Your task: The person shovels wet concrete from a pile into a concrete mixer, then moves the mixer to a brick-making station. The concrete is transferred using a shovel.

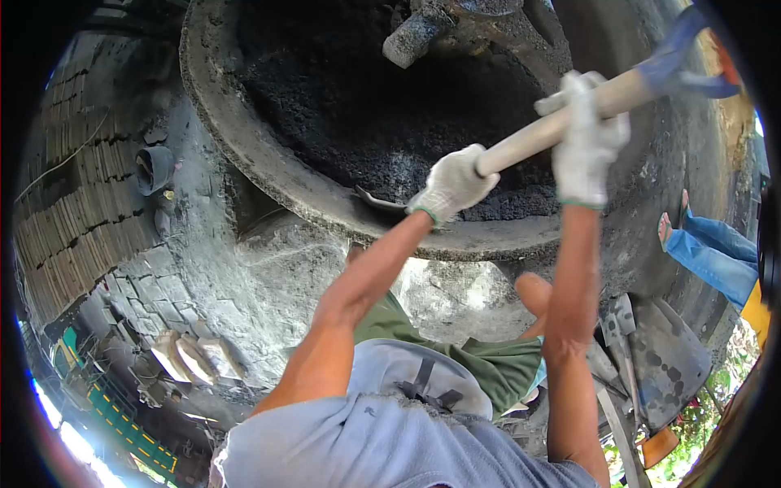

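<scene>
A shovel with a wooden shaft (537,138) slants across the view. Its blue forked end (679,61) points to the upper right and is blurred. My left hand (455,183), in a white knitted glove, is closed round the lower shaft. Beside it shows a thin metal edge of the blade (378,201), over the rim of a large round pan (305,191); the rest of the blade is hidden. Higher up, my right hand (587,138), gloved too, is wrapped round the shaft. Dark, grainy material (325,106) lies in the pan below both hands.
A crusted mixer arm (419,37) reaches into the pan from the top. Stacked boards or slabs (85,203), a dark bucket (154,169) and loose blocks (195,356) lie left. At right are another person's legs (716,252), a second shovel (625,350) and a stained sheet (671,350).
</scene>
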